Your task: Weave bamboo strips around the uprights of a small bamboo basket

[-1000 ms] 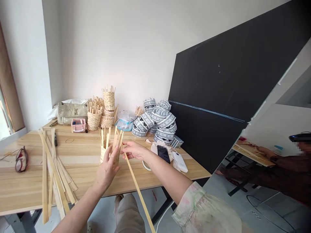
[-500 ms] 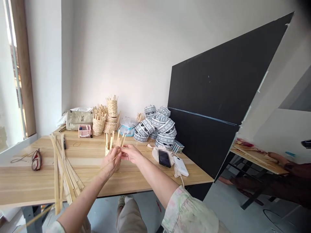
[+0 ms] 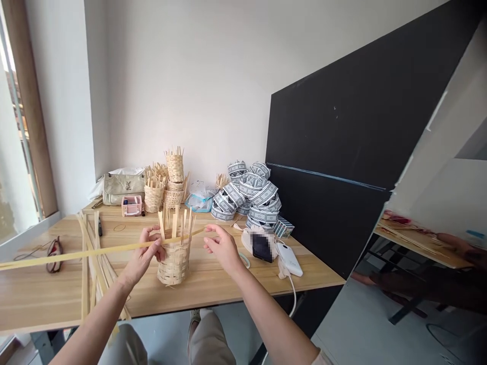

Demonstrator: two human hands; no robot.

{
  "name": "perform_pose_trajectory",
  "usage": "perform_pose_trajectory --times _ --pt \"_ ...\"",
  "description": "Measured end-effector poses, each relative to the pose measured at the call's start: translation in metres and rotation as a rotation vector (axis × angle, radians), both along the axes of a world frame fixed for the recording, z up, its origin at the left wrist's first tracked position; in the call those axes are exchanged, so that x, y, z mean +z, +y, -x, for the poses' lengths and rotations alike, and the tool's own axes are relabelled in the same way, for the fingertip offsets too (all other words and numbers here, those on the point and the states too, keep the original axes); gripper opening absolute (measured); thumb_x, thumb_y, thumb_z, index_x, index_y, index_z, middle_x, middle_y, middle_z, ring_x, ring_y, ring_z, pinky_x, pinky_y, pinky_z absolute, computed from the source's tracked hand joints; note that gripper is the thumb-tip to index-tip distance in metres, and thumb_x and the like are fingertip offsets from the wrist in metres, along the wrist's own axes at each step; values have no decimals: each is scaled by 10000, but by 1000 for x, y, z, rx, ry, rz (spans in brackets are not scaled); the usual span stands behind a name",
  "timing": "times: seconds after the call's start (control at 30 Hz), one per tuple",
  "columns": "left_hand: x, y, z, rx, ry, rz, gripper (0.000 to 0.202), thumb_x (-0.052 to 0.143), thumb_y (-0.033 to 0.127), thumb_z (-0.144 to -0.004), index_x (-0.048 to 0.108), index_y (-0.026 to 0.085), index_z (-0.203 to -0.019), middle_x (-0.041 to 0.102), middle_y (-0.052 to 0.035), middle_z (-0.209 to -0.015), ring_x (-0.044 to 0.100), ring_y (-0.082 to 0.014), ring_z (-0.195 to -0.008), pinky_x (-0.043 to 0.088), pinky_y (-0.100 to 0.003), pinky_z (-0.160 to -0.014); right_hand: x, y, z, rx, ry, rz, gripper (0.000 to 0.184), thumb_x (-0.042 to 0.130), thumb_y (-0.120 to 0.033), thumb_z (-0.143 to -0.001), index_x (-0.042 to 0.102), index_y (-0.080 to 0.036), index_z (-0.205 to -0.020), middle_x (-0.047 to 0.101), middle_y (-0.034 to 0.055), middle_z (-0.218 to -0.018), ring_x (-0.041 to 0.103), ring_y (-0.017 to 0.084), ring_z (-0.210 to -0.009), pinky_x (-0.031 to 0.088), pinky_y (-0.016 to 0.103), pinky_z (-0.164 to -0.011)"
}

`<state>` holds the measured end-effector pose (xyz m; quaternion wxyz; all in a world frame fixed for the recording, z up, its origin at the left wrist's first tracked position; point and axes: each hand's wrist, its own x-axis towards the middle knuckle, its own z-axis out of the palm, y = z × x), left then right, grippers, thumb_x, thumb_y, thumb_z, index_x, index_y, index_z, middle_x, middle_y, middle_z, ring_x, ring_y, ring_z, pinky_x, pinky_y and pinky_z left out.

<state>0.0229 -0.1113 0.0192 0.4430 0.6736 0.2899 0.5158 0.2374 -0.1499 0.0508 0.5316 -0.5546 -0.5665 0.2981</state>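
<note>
At the frame's centre a half-woven basket (image 3: 174, 256) stands on the table (image 3: 213, 284), the left hand (image 3: 142, 256) pinching a long strip (image 3: 87, 252) beside it, the right hand (image 3: 222, 248) loose-fingered, grasping nothing.

A small craft workroom for basket weaving; a wooden table (image 3: 236, 284) carries loose bamboo strips (image 3: 93, 258) at nine o'clock, finished woven baskets (image 3: 167, 185) stacked at twelve, ribbon rolls (image 3: 247, 195) at one o'clock against a bare white wall.
</note>
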Motion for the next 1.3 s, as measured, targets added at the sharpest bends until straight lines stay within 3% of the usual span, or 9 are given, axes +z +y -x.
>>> perform_pose_trajectory --times 0.17,0.23,0.37,0.43,0.57,0.73,0.87,1.13,1.3 --pt "-7 7 -1 -91 58 70 388 441 426 -851 423 132 -1103 569 7 -576 531 -165 -566 418 -301 -585 -5 -6 7 164 67 -128 549 526 -149 -696 410 -266 -1219 494 66 -1274 622 70 -608 510 186 -497" --pt "-11 12 -3 -120 34 114 374 444 422 -855 447 134 -1093 574 2 -572 528 -165 -571 411 -300 -591 -9 -5 4 170 121 -147 600 531 -145 -697 368 -287 -1256 482 72 -1293 616 63 -586 513 186 -486" --pt "-14 18 -6 -139 -111 227 311 493 401 -833 495 162 -1032 601 -9 -624 512 -148 -538 389 -284 -564 -15 -3 -5 12 233 -244 401 539 -192 -732 471 -250 -1122 546 48 -1153 597 52 -543 496 175 -454" --pt "-13 21 -9 -146 -175 262 276 519 383 -816 521 172 -993 618 -21 -703 498 -130 -501 372 -275 -533 -16 -3 -7 22 255 -218 331 533 -201 -740 501 -236 -1067 556 44 -1119 591 50 -522 495 179 -445" --pt "-11 24 -16 -193 -200 292 220 526 350 -816 553 177 -949 618 -20 -741 488 -111 -471 359 -261 -505 -17 -1 -7 135 227 -169 376 503 -182 -755 487 -251 -1124 553 59 -1162 594 52 -514 502 192 -447" --pt "-9 30 -18 -210 -283 294 178 568 327 -788 603 191 -897 584 -11 -925 488 -72 -429 367 -247 -461 -23 3 -17 -33 120 -285 188 478 -160 -776 582 -212 -924 577 15 -922 542 47 -493 468 176 -436" --pt "-11 34 -14 -229 -302 310 180 577 321 -783 621 202 -911 574 4 -902 490 -61 -420 366 -232 -454 -29 4 -22 30 66 -249 200 481 -148 -773 602 -204 -922 576 36 -979 583 70 -541 464 179 -425" --pt "-10 33 -17 -271 -299 304 187 587 327 -778 634 210 -916 570 8 -850 491 -58 -424 369 -226 -462 -29 5 -23 85 -126 -277 161 487 -102 -778 617 -184 -732 567 -10 -712 549 78 -502 462 185 -454" --pt "-7 27 -19 -263 -261 298 186 570 339 -794 627 207 -912 551 -5 -900 497 -63 -438 375 -239 -472 -22 -7 -29 35 -249 -328 186 481 -83 -795 629 -197 -801 610 31 -859 558 88 -535 493 224 -524"
